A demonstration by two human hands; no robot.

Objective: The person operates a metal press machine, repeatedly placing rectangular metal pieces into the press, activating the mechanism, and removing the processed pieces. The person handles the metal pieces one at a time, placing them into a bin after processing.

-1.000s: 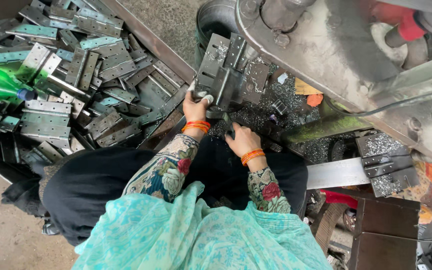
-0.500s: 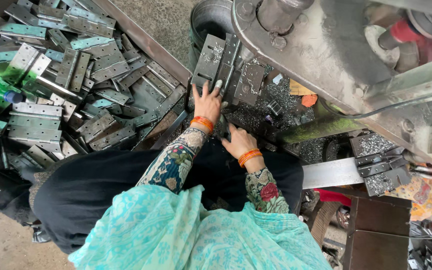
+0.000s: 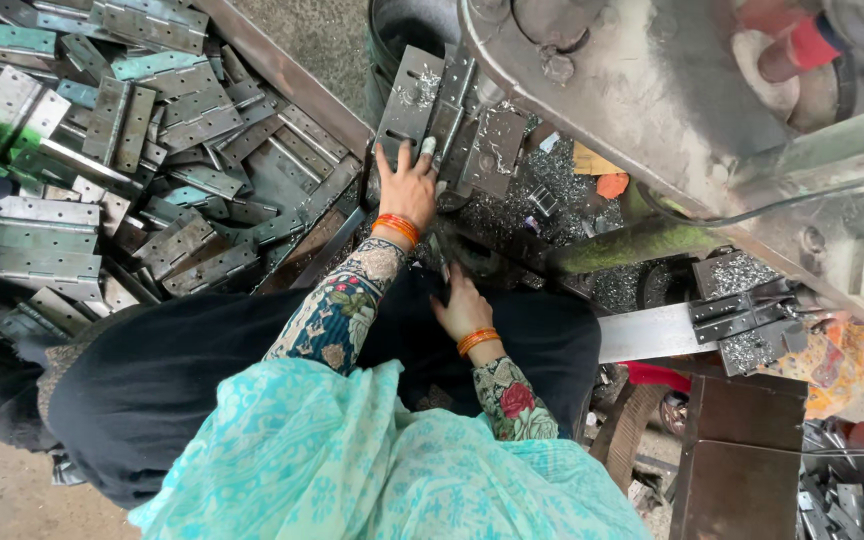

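Left hand (image 3: 409,188) lies flat, fingers spread, on a grey steel hinge plate (image 3: 414,95) — long axis running away from the person. Right hand (image 3: 464,308), nearer the lap, grip state indiscernible — hinge pile (image 3: 102,160) left.

Grey steel hinge plates (image 3: 449,120) — flat, shaving-dusted, side by side

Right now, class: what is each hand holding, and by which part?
The left hand lies flat on a grey metal plate, not gripping. What the right hand holds cannot be told.
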